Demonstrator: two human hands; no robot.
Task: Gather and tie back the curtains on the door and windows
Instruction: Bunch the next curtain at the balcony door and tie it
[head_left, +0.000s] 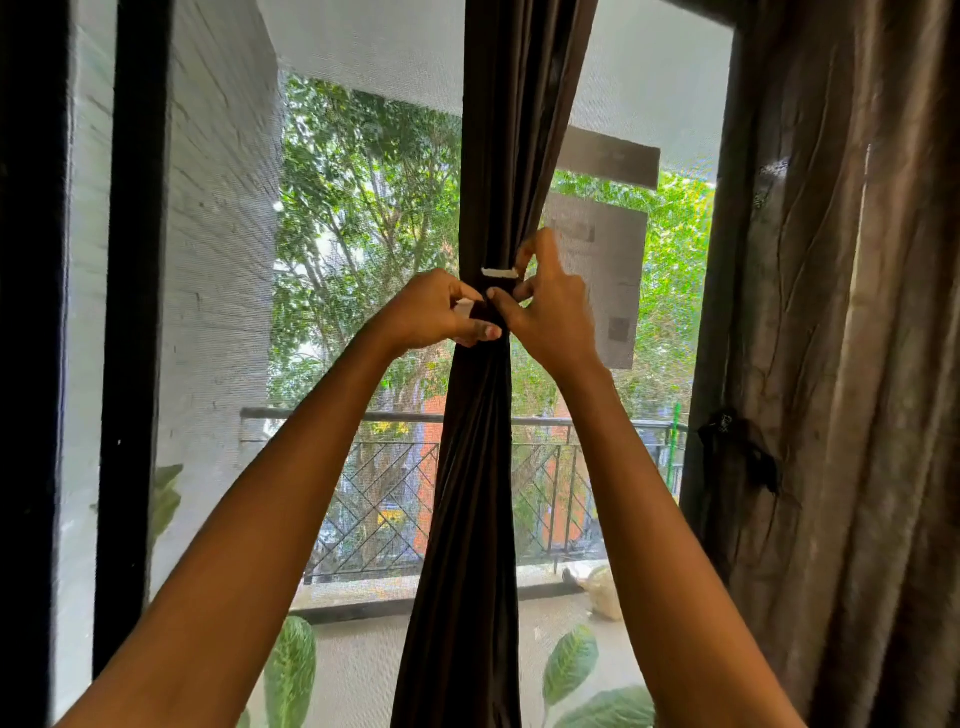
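Down the middle of the window (363, 234) hangs the dark curtain (483, 467), bunched to a narrow waist. The left hand (436, 312) pinches one end of the white tie (497, 272) against that waist. The right hand (550, 306) pinches the other end, fingers curled. I'd cinch it snug with both ends taut, letting no fold slip out before knotting.

We see a dark brown curtain (483, 156) gathered into a narrow upright bunch mid-window, narrowest at its waist, where a white tie (496, 272) crosses it. A second curtain (841, 312) hangs loose at right.
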